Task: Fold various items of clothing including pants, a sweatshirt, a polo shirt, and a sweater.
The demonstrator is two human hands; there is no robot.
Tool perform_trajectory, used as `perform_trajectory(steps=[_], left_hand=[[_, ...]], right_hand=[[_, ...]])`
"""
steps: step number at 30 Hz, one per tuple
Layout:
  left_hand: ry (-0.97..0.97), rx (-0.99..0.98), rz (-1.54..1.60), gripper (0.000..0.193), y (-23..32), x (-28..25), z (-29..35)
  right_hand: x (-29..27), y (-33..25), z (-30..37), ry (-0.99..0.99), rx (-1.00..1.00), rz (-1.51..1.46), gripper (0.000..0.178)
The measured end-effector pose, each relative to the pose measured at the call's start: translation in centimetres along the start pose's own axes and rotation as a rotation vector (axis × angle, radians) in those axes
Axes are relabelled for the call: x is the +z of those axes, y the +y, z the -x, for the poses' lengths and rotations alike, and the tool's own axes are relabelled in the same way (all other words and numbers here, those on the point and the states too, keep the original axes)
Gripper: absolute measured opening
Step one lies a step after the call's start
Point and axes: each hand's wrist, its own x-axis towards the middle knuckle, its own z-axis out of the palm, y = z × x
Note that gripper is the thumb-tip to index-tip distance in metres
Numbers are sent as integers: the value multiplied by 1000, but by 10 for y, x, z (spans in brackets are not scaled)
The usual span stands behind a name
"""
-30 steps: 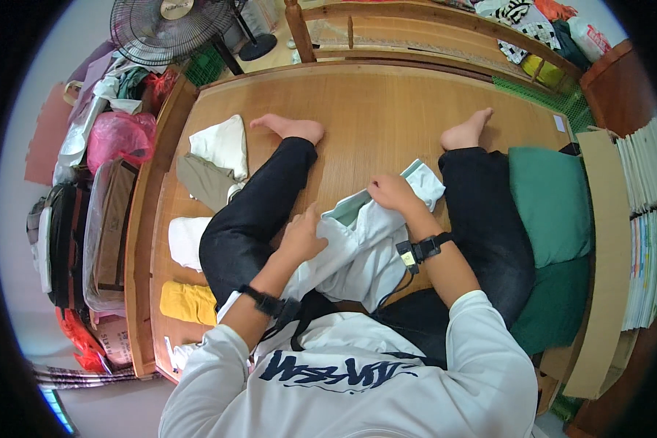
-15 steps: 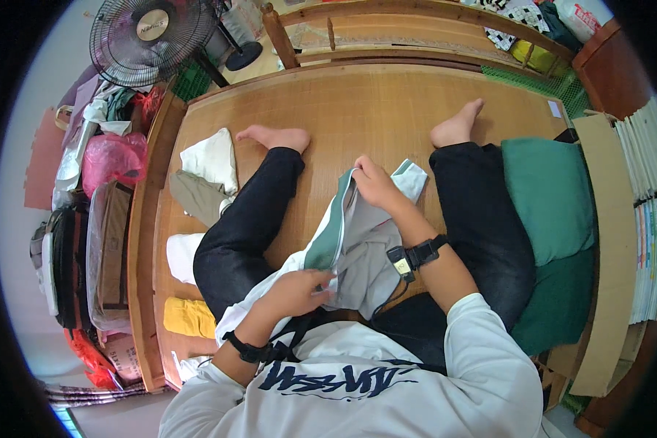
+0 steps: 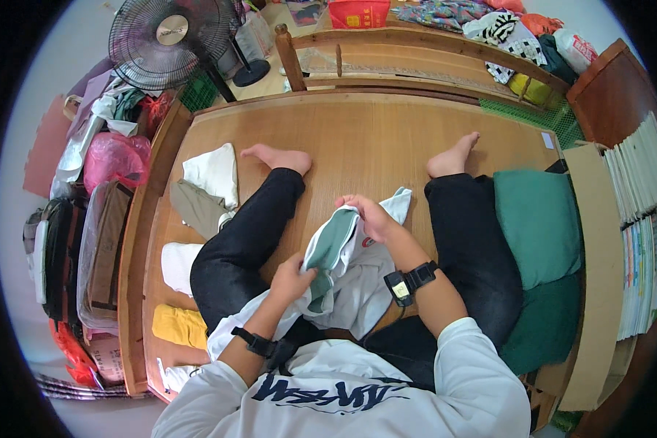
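Observation:
A white, grey and green garment (image 3: 332,248) lies bunched between my legs. My left hand (image 3: 292,279) is closed on its near left edge, thumb over the cloth. Farther out, my right hand (image 3: 369,217) pinches the upper edge, where white trim borders a green panel. Part of the garment spreads loosely below my hands, and a pale corner sticks out beyond my right wrist. Beside my left leg are a white folded cloth (image 3: 220,168), a brownish-grey cloth (image 3: 197,206), another white piece (image 3: 180,266) and a yellow folded cloth (image 3: 179,327).
My legs stretch over a wooden bed (image 3: 372,135). Green cushions (image 3: 536,226) lie along the right, beside a cardboard box (image 3: 602,255) and stacked books (image 3: 641,255). A fan (image 3: 171,44) stands at the far left. Bags, including a pink one (image 3: 115,159), line the left side.
My right hand has come nearer, and my left hand has moved up and closed on the garment. The green panel is now gathered between them. The view has tilted slightly upward.

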Motion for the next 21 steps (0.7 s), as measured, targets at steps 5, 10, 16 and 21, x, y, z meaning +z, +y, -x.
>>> perform_trajectory(steps=[5, 10, 16, 21], left_hand=[[79, 123, 288, 13, -27, -40, -11], [287, 96, 245, 10, -26, -63, -12], [313, 160, -48, 18, 20, -44, 6], [407, 261, -258, 35, 4, -56, -3]], right_hand=[[-14, -13, 8, -93, 11, 535, 24], [-13, -17, 15, -253, -78, 936, 26], [4, -4, 11, 398, -390, 1342, 22], [-19, -12, 17, 561, -537, 1451, 10]])
